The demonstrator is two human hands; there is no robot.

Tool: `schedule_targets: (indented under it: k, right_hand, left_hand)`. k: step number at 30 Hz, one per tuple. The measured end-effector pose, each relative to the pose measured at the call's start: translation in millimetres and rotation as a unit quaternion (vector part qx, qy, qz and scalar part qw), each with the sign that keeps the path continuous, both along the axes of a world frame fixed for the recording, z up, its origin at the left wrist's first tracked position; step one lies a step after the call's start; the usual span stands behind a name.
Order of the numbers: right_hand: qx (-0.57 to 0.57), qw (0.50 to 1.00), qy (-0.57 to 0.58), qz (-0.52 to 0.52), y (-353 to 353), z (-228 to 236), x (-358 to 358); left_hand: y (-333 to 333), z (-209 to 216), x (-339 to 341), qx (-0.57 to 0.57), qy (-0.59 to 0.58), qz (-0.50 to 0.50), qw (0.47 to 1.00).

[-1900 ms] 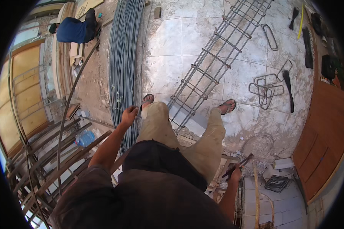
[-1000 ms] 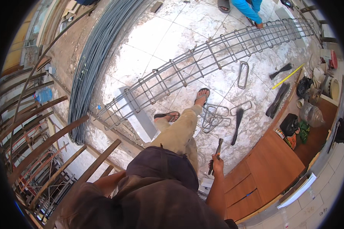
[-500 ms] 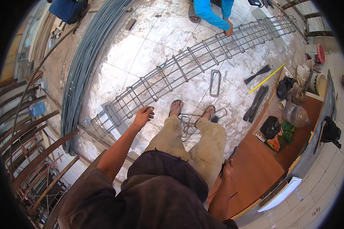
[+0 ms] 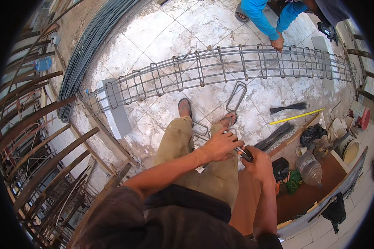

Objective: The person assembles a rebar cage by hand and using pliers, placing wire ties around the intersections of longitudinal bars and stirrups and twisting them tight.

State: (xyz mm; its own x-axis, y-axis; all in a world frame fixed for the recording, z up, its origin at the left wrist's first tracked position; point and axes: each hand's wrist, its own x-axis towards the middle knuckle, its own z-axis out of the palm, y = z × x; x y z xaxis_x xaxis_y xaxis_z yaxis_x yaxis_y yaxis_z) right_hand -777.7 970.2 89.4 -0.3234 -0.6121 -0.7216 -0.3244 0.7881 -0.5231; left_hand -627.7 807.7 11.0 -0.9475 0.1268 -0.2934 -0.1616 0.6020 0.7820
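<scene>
Two bare hands meet before the wearer's thighs over a hand tool (image 4: 246,155) with dark handles. The right hand (image 4: 259,164) is clamped on those handles; the left hand (image 4: 220,146) has its fingers curled at the tool's other end (its head is mostly covered, so whether they grip or merely touch cannot be told). Beneath the forearms, the khaki trousers (image 4: 172,139) hide part of the floor. To the right lies a brown wooden panel (image 4: 245,203), and beside it a black bag (image 4: 281,168), a green bag (image 4: 294,181) and a clear plastic jug (image 4: 309,169). Just past the hands, sandalled feet stand among rectangular wire loops (image 4: 200,128), some partly hidden by the right foot; one longer loop (image 4: 237,96) lies just beyond. A dark bundle of thin rods (image 4: 276,136) runs out from behind the right hand, with a yellow strip (image 4: 297,116) and a smaller dark bundle (image 4: 289,108) farther on. Beyond the feet a long steel cage (image 4: 201,66) crosses the view, its left portion over a pale block (image 4: 117,114). At its far side, a co-worker's hand (image 4: 277,42), below a blue sleeve (image 4: 257,18), touches the bars. Long steel rods (image 4: 91,50) lie bunched at upper left.
</scene>
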Motion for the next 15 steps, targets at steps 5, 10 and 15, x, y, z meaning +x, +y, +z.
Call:
schedule_targets:
  k: [5, 10, 15]
  right_hand:
    - [-0.202, 0.923, 0.326, 0.022, -66.4, 14.1, -29.1]
    - [-0.250, 0.858, -0.049, -0.445, -152.6, -40.0, 26.7]
    - [-0.351, 0.850, -0.063, -0.389, -244.1, -110.2, 34.4]
  left_hand:
    - [-31.2, -1.3, 1.6, 0.046, -0.005, 0.274, 0.961]
    - [-70.1, -6.4, -5.7, 0.124, -0.052, 0.457, 0.879]
    - [-120.5, -55.1, -0.7, 0.104, 0.070, 0.384, 0.915]
